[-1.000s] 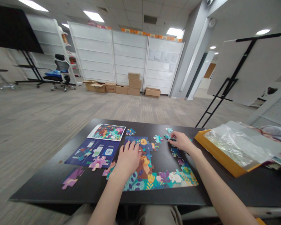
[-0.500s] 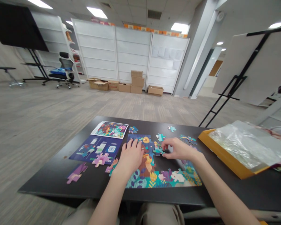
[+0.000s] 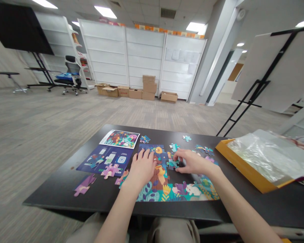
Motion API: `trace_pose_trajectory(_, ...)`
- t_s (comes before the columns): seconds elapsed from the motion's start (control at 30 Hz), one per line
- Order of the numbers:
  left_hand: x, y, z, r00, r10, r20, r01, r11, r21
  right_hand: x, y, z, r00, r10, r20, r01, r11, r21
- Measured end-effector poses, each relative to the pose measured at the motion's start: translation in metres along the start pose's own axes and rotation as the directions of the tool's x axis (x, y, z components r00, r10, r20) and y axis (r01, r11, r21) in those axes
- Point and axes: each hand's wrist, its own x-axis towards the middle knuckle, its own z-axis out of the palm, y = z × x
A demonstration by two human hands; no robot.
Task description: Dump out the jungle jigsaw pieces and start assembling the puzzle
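A partly joined jigsaw puzzle (image 3: pixel 160 179) lies on the black table, with a dark gap in its middle. My left hand (image 3: pixel 143 168) rests flat on its left part, fingers spread. At the gap's upper edge, my right hand (image 3: pixel 190 162) has its thumb and fingers curled around the edge of a teal puzzle piece (image 3: pixel 172 164). Loose pieces lie around: a teal one (image 3: pixel 174 147) above the puzzle, a pale teal one (image 3: pixel 186 138) farther back, and a pink-purple one (image 3: pixel 110 170) on the blue sheet (image 3: pixel 91 157).
A picture card (image 3: pixel 120 139) lies at the back left of the table (image 3: pixel 53 189). On the right stands a yellow box (image 3: pixel 245 168) with clear plastic in it. A purple piece (image 3: pixel 85 185) is near the left edge. Cardboard boxes (image 3: pixel 148 88) stand by the far shelves.
The view has shifted slightly. My right hand's fingers have moved a little at the teal piece; my left hand stays on the puzzle.
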Motion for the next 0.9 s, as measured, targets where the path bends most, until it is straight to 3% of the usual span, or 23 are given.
trace_pose_trajectory(0.27, 0.000, 0.000, 0.001, 1.000, -0.004, 0.000, 0.004, 1.000, 0.002, -0.001, 0.005, -0.006, 0.995, 0.065, 0.075, -0.073, 0.991, 0.115)
trace_pose_trajectory(0.53, 0.000, 0.000, 0.000, 1.000, -0.004, 0.003, 0.004, 1.000, 0.001, -0.004, 0.028, -0.007, 0.988, 0.119, 0.103, -0.149, 0.914, 0.378)
trace_pose_trajectory(0.73, -0.001, 0.001, -0.001, 1.000, -0.013, 0.015, 0.013, 1.000, -0.010, -0.005, 0.037, -0.012, 0.988, 0.116, 0.102, -0.146, 0.912, 0.382)
trace_pose_trajectory(0.9, -0.002, 0.001, 0.001, 1.000, -0.008, -0.020, 0.007, 1.000, -0.030, -0.005, 0.042, -0.009, 0.975, 0.130, 0.180, -0.203, 0.848, 0.490)
